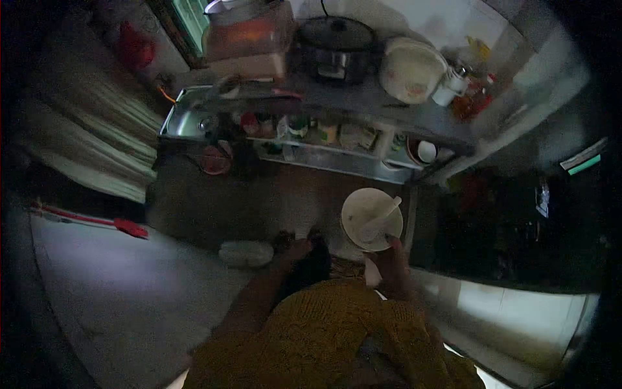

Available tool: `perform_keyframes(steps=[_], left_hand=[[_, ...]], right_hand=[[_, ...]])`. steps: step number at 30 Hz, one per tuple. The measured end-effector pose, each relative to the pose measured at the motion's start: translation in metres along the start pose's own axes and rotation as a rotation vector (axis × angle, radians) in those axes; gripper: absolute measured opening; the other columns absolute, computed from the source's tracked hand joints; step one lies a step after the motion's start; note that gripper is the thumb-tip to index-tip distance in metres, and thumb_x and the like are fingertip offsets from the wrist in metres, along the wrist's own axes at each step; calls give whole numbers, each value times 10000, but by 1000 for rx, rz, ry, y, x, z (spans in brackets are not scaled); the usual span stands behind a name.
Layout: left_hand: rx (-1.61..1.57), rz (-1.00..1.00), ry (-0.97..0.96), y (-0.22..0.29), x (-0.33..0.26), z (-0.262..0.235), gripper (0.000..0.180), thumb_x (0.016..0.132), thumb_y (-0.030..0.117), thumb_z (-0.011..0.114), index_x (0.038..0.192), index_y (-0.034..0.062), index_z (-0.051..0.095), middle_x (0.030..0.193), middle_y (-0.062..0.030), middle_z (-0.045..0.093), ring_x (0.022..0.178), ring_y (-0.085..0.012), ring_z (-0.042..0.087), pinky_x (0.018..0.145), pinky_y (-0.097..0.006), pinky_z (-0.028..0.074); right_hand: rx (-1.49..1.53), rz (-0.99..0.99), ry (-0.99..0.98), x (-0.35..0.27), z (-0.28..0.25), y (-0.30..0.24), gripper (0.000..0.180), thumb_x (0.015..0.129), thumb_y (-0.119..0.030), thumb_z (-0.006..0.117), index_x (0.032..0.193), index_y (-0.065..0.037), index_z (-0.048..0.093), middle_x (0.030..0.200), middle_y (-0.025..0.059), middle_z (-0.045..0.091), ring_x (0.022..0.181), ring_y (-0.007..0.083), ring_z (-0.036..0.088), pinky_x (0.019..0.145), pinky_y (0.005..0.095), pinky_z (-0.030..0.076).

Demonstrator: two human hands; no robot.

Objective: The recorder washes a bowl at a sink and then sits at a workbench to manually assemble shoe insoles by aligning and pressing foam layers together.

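Note:
My right hand (391, 258) grips the near rim of a round white bowl (363, 206) and holds it in front of me. A white spoon (382, 217) lies in the bowl, its handle pointing up and to the right. My left hand (295, 249) is lower and to the left, by a dark shape that I cannot make out in the dim light. Whether it holds anything is unclear. A pale plastic bundle (245, 253) lies on the floor just left of that hand. Both arms wear a mustard knit sweater (324, 337).
Ahead stands a counter (363, 104) with a dark cooker pot (334, 43), a white lidded pot (411, 69), a white mug (451, 85) and a large orange-tinted container (249, 32). A steel sink (193, 118) is at its left, jars on a shelf (311, 131) beneath. A red broom (97, 221) lies on the floor.

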State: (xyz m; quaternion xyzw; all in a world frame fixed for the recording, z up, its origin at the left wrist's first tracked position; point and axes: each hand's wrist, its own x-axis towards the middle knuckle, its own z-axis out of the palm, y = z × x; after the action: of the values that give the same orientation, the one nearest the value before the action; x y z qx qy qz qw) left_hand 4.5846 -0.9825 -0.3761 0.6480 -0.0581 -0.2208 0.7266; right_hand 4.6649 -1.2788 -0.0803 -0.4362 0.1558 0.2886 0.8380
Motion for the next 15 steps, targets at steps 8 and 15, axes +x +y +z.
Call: perform_keyframes(steps=[8,15], left_hand=[[628,-274,92,132,-46,-67,283,949,258,480,1081,41,605,1011,-136,587,936,-231,560,840,-423,484],[-916,-83,396,-35,-132,-93,367,941,347,472,1121,43,574,1085,-173,563,949,-321,544,793,-458,477]], right_hand=[[-376,-88,-109,97,90,-69,808,774,-403,684,1385,-68,276,1364,176,335,1227,350,399,1009,513,388],[27,71,-226,187,121,-90,727,810,-325,657,1373,-49,287,1330,197,380,1175,354,465,941,509,464]])
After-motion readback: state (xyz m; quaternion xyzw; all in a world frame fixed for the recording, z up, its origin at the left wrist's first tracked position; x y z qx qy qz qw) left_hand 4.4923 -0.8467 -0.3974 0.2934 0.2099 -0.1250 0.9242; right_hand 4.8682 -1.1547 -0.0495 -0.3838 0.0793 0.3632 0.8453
